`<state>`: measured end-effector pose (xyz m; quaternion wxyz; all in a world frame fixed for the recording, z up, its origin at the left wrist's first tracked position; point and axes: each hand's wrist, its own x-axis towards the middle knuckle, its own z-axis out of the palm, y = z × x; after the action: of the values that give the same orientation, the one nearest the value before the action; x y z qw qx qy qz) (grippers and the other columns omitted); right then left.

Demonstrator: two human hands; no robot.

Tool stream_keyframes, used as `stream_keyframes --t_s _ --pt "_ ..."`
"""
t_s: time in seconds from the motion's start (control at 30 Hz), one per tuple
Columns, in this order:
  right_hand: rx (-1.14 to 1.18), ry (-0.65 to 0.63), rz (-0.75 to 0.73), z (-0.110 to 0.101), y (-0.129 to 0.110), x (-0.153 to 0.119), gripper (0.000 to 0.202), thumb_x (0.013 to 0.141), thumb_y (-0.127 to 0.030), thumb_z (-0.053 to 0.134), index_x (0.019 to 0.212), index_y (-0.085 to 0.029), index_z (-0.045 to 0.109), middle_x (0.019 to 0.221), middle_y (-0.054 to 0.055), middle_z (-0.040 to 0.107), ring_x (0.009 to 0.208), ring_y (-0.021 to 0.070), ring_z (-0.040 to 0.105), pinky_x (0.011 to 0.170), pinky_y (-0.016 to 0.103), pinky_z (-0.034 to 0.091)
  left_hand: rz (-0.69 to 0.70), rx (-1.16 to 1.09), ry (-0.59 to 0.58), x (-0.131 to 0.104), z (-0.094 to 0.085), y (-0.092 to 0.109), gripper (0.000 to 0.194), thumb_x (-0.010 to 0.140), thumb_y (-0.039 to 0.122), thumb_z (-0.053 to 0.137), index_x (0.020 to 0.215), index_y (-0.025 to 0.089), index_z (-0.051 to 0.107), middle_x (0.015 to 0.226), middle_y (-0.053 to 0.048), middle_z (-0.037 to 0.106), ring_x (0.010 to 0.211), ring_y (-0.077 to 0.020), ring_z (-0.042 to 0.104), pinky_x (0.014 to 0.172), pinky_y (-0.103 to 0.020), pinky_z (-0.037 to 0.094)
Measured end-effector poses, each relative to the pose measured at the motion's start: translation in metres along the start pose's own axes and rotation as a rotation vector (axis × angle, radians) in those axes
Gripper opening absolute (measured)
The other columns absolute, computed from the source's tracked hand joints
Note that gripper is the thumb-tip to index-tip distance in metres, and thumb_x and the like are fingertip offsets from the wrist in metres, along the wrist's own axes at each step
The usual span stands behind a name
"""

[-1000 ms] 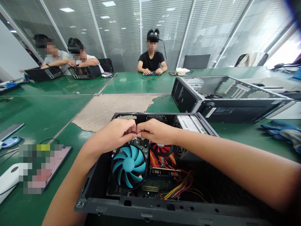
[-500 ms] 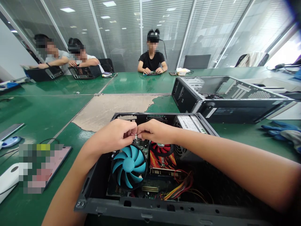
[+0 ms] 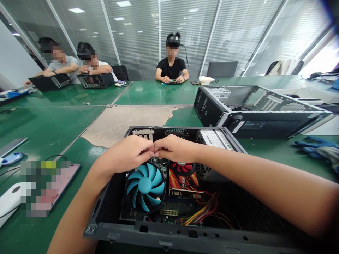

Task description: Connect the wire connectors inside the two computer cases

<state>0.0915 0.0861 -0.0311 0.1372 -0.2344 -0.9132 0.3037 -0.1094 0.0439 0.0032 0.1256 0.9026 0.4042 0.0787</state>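
An open black computer case point(image 3: 164, 235) lies before me. My left hand point(image 3: 135, 150) and my right hand point(image 3: 172, 146) meet over its far part, fingertips pinched together. Something tiny and pale shows between the fingertips, too small to name. Just below my left hand is a fan with blue blades point(image 3: 144, 185). A red fan point(image 3: 182, 167) on a red and black graphics card point(image 3: 183, 180) sits under my right hand. Colored wires point(image 3: 200, 215) lie loose near a pale socket point(image 3: 168, 212) on the board. The power supply point(image 3: 215, 139) fills the far right corner.
Another open case point(image 3: 259, 121) stands beyond, at the right, with blue and grey gloves point(image 3: 321, 148) nearer. A tablet-like panel point(image 3: 65, 183) and a white device point(image 3: 10, 201) lie at the left. Three people work across the green table point(image 3: 137, 93).
Both hands stay at nearly the same spot, their fingertips slightly closer together. At the far left, a person's hand has moved beside a case.
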Motion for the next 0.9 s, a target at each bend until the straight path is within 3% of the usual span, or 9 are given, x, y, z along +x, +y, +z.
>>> stream_keyframes --t_s 0.33,0.53,0.9 --pt "-0.061 0.000 -0.011 -0.0014 0.0006 -0.0004 0.011 0.084 -0.008 0.057 0.085 -0.017 0.064 0.078 -0.001 0.064 0.068 0.0104 0.052 0.067 0.026 0.037 -0.031 0.021 -0.013 0.0012 0.0017 -0.0015 0.012 0.083 0.021 0.051 0.072 0.018 0.055 0.068 0.001 0.060 0.063 -0.0116 0.048 0.059 -0.027 0.029" --pt "-0.060 0.008 -0.002 -0.0009 0.0017 -0.0012 0.009 0.086 -0.012 0.058 0.083 -0.017 0.065 0.075 -0.002 0.064 0.066 0.0098 0.050 0.066 0.025 0.036 0.001 0.020 -0.035 0.0019 0.0006 0.0006 0.023 0.090 0.023 0.044 0.069 0.017 0.052 0.070 0.000 0.058 0.063 -0.0113 0.046 0.059 -0.027 0.029" --pt "-0.037 -0.050 -0.039 0.0004 0.0035 -0.0007 0.012 0.089 -0.011 0.057 0.088 -0.017 0.067 0.085 0.002 0.069 0.074 0.0117 0.057 0.072 0.026 0.041 0.009 0.006 0.001 0.0010 0.0014 -0.0014 0.016 0.082 0.018 0.050 0.066 0.018 0.052 0.062 0.003 0.054 0.058 -0.0099 0.042 0.056 -0.027 0.029"
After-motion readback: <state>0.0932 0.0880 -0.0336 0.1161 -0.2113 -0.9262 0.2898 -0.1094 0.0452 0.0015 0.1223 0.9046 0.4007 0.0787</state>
